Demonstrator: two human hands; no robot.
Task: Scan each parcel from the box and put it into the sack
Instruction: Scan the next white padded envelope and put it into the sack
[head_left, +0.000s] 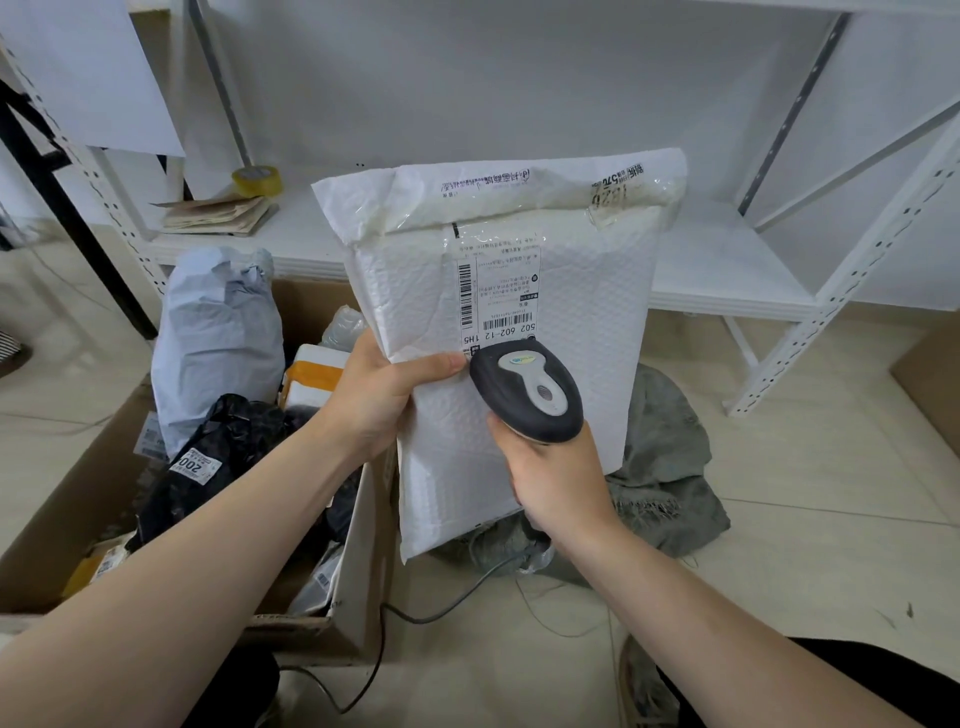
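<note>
Head-cam view, looking down. The left hand (379, 395) holds a white bubble-mailer parcel (571, 291) upright, pinching its left edge: the thumb (441, 364) lies on the front and the other fingers (363, 347) curl behind it. The right hand (556, 478) has its fingers (501, 436) wrapped round the grip of a black handheld scanner (527, 389). The scanner head sits just beside the left thumb tip, right under the shipping label (498, 296).

Risks, as a judgement:
- Missed read. The scanner is v. close to the label and the barcodes sit above its head, so the beam may not cover a whole code. The thumb tip is also at the label's lower edge.
- Slip. This is a one-edge pinch on a big, floppy mailer. If it sags or drops, it prob. lands in the cardboard box (62, 519) below the left wrist, among unscanned parcels (grey bag (218, 338), black bag (234, 441)), and gets mixed up w/ them.
- Snag. The cable (441, 608) trails over the floor under the right wrist, near the sack (670, 467).
- The sack lies crumpled beyond the right fingers, partly hidden by the parcel. Can't tell if its mouth is open, so the drop may need a free hand.
</note>
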